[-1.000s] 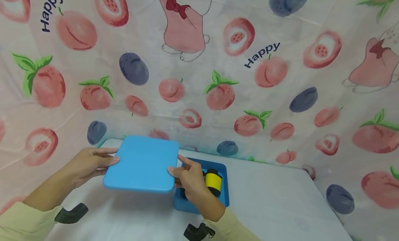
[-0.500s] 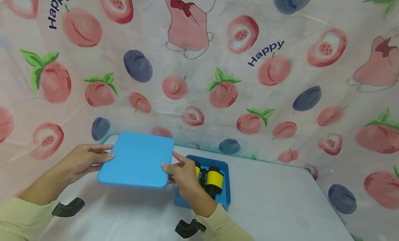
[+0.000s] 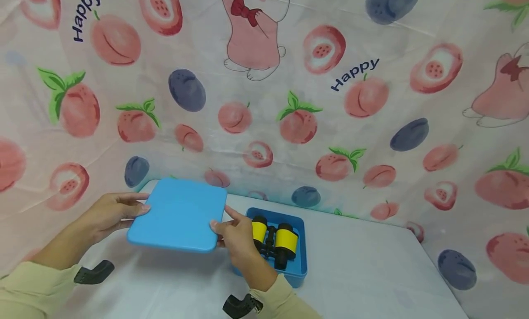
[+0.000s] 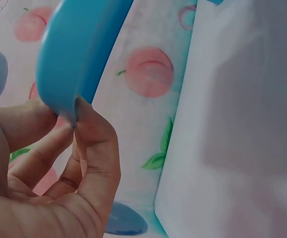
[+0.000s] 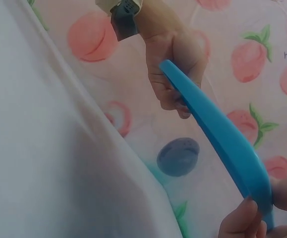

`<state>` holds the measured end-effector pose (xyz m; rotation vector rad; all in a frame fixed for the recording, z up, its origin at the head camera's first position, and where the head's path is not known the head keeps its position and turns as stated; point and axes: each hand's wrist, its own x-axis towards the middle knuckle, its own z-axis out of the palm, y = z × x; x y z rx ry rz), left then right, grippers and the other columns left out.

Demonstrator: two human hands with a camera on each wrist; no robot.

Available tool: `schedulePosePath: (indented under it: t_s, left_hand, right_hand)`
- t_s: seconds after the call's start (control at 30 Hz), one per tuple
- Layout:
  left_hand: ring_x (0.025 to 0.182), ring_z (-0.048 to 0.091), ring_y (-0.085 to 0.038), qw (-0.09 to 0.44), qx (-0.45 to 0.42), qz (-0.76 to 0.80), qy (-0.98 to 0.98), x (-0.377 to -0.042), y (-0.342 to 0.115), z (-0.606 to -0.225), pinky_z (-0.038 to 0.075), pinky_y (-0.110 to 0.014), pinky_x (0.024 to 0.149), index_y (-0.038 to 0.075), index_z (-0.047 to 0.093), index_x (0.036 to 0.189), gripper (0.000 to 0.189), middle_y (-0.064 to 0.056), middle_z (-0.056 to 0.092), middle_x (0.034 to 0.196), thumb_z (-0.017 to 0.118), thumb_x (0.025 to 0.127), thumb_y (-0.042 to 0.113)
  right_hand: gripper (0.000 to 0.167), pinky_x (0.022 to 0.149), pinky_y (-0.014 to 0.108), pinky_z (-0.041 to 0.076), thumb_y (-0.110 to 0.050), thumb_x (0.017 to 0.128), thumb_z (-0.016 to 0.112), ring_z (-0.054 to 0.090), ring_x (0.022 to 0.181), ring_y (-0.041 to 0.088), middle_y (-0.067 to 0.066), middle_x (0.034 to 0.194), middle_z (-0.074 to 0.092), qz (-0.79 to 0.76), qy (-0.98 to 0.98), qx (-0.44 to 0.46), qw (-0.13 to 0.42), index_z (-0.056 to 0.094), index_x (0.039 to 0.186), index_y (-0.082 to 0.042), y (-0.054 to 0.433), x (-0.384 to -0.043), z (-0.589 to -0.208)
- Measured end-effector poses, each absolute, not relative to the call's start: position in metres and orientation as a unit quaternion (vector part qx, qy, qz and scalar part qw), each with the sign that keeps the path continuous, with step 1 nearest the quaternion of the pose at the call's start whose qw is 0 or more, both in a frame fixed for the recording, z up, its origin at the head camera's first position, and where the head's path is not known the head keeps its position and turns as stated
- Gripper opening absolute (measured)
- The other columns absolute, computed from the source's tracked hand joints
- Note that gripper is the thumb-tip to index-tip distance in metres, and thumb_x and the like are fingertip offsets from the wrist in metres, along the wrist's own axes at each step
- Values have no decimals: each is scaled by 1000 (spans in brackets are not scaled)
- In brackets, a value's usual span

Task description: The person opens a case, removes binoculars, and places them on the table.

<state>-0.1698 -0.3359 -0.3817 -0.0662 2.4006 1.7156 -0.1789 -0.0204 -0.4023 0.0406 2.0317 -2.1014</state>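
A flat blue lid (image 3: 177,215) with rounded corners is held above the table in the head view. My left hand (image 3: 111,218) pinches its left edge between thumb and fingers. At the right edge, my right hand (image 3: 237,236) pinches it the same way. The left wrist view shows the lid's rim (image 4: 76,54) between thumb and fingers. Behind my right hand stands an uncovered blue box (image 3: 303,250), partly hidden by that hand and forearm. Yellow-and-black binoculars (image 3: 286,240) lie inside the box.
A white-covered table (image 3: 363,264) extends right of the box and under the lid. A cloth (image 3: 264,98) printed with peaches, blue fruit and rabbits hangs behind the table. Dark curved pieces (image 3: 95,272) sit at both wrists.
Both hands have shifted left with the lid, away from the box. More of the binoculars and the box's inside shows now. The head view has turned slightly.
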Motion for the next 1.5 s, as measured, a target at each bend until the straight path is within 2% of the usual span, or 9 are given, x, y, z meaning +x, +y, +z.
schedulePosePath:
  t_s: [0.2, 0.3, 0.4, 0.53, 0.8, 0.93, 1.1, 1.5]
  left_hand:
    - [99, 70, -4, 106, -28, 581, 806, -166, -349, -395, 64, -29, 90, -1, 27, 162, 80, 5, 64, 115, 69, 101, 29]
    - [100, 69, -3, 110, -30, 580, 807, -166, -353, -400, 64, -31, 91, -2, 28, 162, 79, 8, 67, 116, 68, 102, 29]
    - [102, 69, -4, 111, -24, 572, 812, -169, -352, -401, 64, -34, 93, -1, 29, 161, 77, 1, 68, 122, 68, 102, 30]
    - [105, 67, -3, 115, -22, 570, 813, -173, -355, -404, 63, -35, 95, -1, 29, 161, 78, -10, 62, 136, 67, 102, 32]
    - [101, 67, -3, 127, -41, 579, 804, -170, -368, -416, 64, -32, 92, -2, 32, 160, 76, 0, 63, 126, 69, 101, 28]
    - [101, 67, -4, 131, -39, 577, 806, -172, -368, -419, 64, -31, 91, -2, 33, 159, 76, -8, 59, 127, 70, 100, 28]
    - [101, 67, -5, 126, -42, 561, 817, -176, -367, -420, 64, -34, 92, -2, 34, 159, 75, -18, 56, 136, 70, 100, 29]
    - [98, 65, -12, 133, -55, 548, 824, -179, -369, -428, 62, -26, 84, -3, 36, 158, 75, -6, 63, 117, 72, 99, 28]
  right_hand:
    - [64, 62, 22, 58, -14, 94, 78, 67, 66, 14, 9, 97, 65, -711, 694, 16, 111, 54, 153, -15, -34, -176, -408]
    - [64, 61, 22, 58, -13, 93, 78, 65, 65, 15, 8, 96, 64, -713, 692, 19, 109, 54, 153, -15, -37, -175, -411]
    - [63, 61, 22, 57, -14, 94, 77, 63, 66, 15, 9, 97, 62, -714, 692, 25, 108, 54, 153, -15, -37, -175, -413]
    - [62, 60, 21, 56, -13, 95, 76, 61, 65, 14, 7, 94, 60, -705, 700, 33, 105, 54, 153, -14, -41, -177, -415]
    - [60, 57, 21, 52, -11, 93, 77, 58, 61, 13, 5, 88, 57, -700, 705, 48, 105, 57, 150, -13, -56, -178, -426]
    - [60, 58, 22, 51, -11, 93, 78, 56, 63, 14, 6, 90, 57, -699, 705, 62, 103, 58, 150, -14, -57, -178, -432]
    - [61, 58, 22, 51, -12, 94, 77, 56, 64, 15, 6, 92, 57, -692, 711, 73, 105, 56, 151, -14, -60, -177, -434]
    - [61, 58, 22, 50, -13, 94, 76, 54, 63, 15, 6, 91, 54, -677, 721, 89, 114, 55, 152, -14, -66, -176, -446]
